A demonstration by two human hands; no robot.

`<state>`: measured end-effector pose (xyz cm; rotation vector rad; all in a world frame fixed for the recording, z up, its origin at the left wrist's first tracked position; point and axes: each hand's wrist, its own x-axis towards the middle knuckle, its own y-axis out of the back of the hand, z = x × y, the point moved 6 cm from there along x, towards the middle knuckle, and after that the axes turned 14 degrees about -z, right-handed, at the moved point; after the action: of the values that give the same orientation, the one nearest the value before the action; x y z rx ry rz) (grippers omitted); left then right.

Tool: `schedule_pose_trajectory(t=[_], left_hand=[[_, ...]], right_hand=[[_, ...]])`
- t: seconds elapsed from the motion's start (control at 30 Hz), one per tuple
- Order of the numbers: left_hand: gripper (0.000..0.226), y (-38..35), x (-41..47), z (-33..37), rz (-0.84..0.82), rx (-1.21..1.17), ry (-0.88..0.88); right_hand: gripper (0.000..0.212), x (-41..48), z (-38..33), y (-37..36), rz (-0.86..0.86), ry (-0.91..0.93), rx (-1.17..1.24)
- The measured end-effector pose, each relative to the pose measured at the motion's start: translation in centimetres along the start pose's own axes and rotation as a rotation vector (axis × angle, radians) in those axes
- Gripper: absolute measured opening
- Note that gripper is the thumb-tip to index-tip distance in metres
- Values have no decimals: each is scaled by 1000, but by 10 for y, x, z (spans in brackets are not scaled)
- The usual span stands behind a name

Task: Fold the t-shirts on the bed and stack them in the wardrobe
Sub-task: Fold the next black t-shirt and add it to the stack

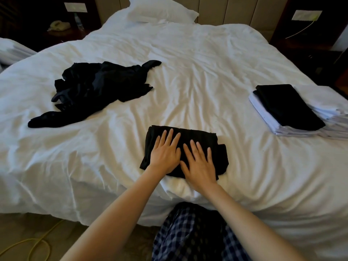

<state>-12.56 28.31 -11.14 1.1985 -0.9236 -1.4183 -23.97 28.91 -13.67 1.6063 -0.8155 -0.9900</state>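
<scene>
Item: folded black t-shirt [190, 133], lying on the bed [197, 78] close to the near edge, directly before the person. Condition: reduced to a compact rectangle, the right-hand edge uneven, with a layer protruding at the lower right corner. Hands: the left hand [165, 154] and the right hand [200, 164] are laid flat on the garment side by side, thumbs close together, fingers straight and slightly spread; nothing is gripped or pinched by either. Step in hand, as judged: the fold is being pressed and smoothed before the garment is carried off. Handling notes: pressure is best applied from the centre outward toward the edges, so that creases are driven out rather than bunched. The protruding layer at the right should be tucked into line before lifting, or the piece is likely to sit crooked on a pile. The bed surface looks soft, so light, even pressure is to be preferred to a hard push. Related items: finished stack [288, 106], white folded pieces with one black folded piece on top, well apart at the right edge of the bed; heap of unfolded black garments [98, 85], well apart at the left, not yet folded. The wardrobe is not in view.
</scene>
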Motion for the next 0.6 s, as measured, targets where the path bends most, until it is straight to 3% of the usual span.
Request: schedule_pose_trajectory(t=[0.07,0.2,0.33,0.43,0.6], left_hand=[[54,-2,4,-7,-5,17,26],[56,-9,10,-16,-5,-29,94],[57,-10,13,-23,-10,-89,155],[58,-11,12,-27,-2,-139,192],[61,-7,6,-33,23,-247,308]], right_hand=[[76,10,14,1,-18,5,11],[58,20,42,5,-60,-123,137],[60,18,52,4,-75,-150,184],[64,15,54,8,-85,-102,377],[62,-1,66,34,178,-146,798]])
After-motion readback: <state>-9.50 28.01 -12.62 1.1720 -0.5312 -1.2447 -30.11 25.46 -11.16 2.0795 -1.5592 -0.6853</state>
